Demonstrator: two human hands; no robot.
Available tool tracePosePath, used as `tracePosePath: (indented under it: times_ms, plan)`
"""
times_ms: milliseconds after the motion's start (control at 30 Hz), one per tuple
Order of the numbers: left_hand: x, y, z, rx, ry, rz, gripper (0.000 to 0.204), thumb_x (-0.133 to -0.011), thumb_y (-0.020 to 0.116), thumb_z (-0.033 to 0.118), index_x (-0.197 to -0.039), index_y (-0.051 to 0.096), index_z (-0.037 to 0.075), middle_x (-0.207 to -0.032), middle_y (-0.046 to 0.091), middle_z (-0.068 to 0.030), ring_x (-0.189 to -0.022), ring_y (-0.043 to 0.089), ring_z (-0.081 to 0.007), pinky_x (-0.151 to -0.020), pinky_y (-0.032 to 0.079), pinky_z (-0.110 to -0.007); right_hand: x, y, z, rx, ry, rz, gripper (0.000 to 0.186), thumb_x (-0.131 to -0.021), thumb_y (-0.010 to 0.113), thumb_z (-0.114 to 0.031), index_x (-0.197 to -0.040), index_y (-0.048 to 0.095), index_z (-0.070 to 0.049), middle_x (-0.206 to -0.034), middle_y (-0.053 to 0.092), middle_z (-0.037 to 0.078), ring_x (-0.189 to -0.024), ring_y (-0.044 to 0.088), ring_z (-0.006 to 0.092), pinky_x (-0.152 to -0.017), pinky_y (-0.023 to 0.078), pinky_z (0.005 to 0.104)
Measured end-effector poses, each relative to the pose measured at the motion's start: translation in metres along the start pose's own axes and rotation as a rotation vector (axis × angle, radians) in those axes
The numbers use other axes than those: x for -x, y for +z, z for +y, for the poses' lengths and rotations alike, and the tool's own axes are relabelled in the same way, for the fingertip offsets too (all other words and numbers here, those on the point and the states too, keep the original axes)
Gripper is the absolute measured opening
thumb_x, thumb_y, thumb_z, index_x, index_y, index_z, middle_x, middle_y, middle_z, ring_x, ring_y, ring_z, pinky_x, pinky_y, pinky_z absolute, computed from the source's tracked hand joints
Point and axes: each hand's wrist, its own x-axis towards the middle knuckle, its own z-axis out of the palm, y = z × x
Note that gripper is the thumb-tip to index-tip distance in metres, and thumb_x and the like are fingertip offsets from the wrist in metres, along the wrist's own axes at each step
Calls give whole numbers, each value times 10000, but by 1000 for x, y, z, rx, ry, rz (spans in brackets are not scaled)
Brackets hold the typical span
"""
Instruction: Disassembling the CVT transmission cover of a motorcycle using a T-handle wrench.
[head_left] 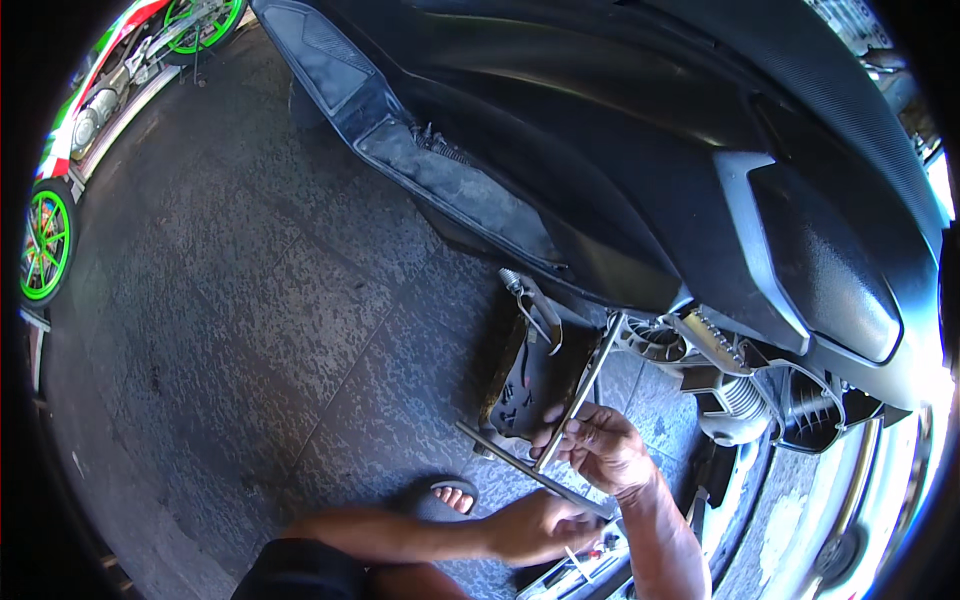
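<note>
A metal T-handle wrench [578, 403] reaches from my hands up to the underside of a black scooter [560, 130]. My right hand [608, 452] is closed round its shaft, just above the crossbar. My left hand [542, 527] is closed at the crossbar's near right end, its fingers partly hidden. The shaft's far tip meets the scooter's exposed engine parts beside a finned round housing [655, 342]; what it sits on is too small to tell. Left of the shaft, a long metal cover [502, 372] lies with several small dark bolts [510, 393] on it.
A kickstand-like metal lever [540, 312] juts out below the scooter's footboard [465, 195]. My sandalled foot [455, 497] rests on the worn dark floor [260, 330]. At the far left stands another vehicle with green wheels [47, 245]. Tools [600, 552] lie near my right forearm.
</note>
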Motion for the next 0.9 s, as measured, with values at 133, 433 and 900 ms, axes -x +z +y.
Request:
tracePosePath:
  times_ms: [133, 433, 900]
  plan:
    - [41, -15, 10, -1093, 569, 783, 405, -704, 856, 227, -1004, 635, 68, -914, 606, -49, -911, 591, -221, -805, 460, -403, 1, 0, 2, 21, -52, 62, 291, -963, 576, -117, -1185, 555, 70, -1027, 689, 218, -960, 688, 290, -889, 531, 378]
    - [8, -5, -47, 461, 31, 544, 352, -982, 543, 266, -1126, 611, -48, -1084, 679, -164, -921, 678, -253, -846, 511, -377, -12, 7, 3, 267, -60, 229, 238, -919, 677, -164, -1047, 618, 28, -881, 688, 104, -690, 542, 120, -644, 445, 248]
    - [-91, -133, -29, -68, -106, 783, 196, -981, 543, 146, -1048, 584, -33, -1038, 675, -158, -922, 683, -195, -768, 568, -307, 4, 8, -15, 149, 6, 139, 238, -967, 543, -82, -1161, 509, 50, -964, 683, 178, -654, 529, 120, -605, 426, 242]
